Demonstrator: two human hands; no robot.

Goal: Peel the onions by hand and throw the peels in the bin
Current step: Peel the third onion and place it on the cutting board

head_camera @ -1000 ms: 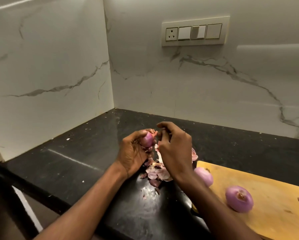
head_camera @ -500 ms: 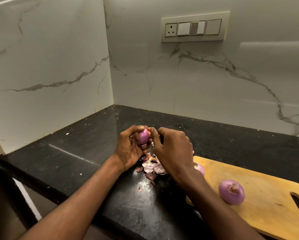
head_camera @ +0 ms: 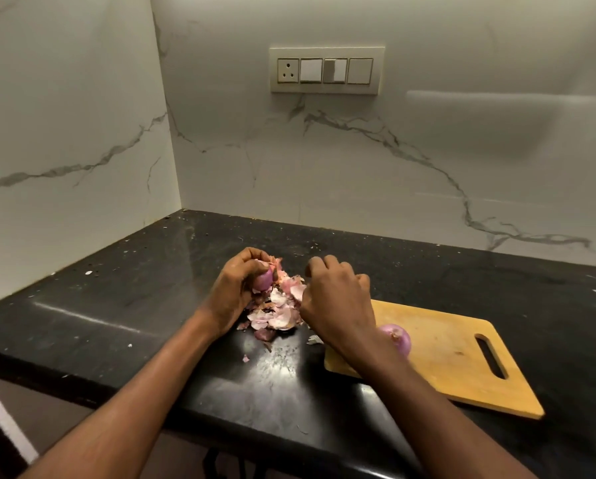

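Peeling step, mid-onion. Left hand grips a small onion above the black tabletop, fingers curled round it. Right hand sits just beside, fingers curled; whether they pinch a strip of skin cannot be told. Peel pile lies between the hands. Another onion rests on the cutting board. No bin in view. Next, probably: strip remaining skin, then gather peels.

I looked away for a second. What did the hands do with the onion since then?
The right hand let go of the onion and moved off to the right, over the peel pile. I cannot tell whether it holds a peel. The left hand still grips that onion, and the cutting board stayed put.
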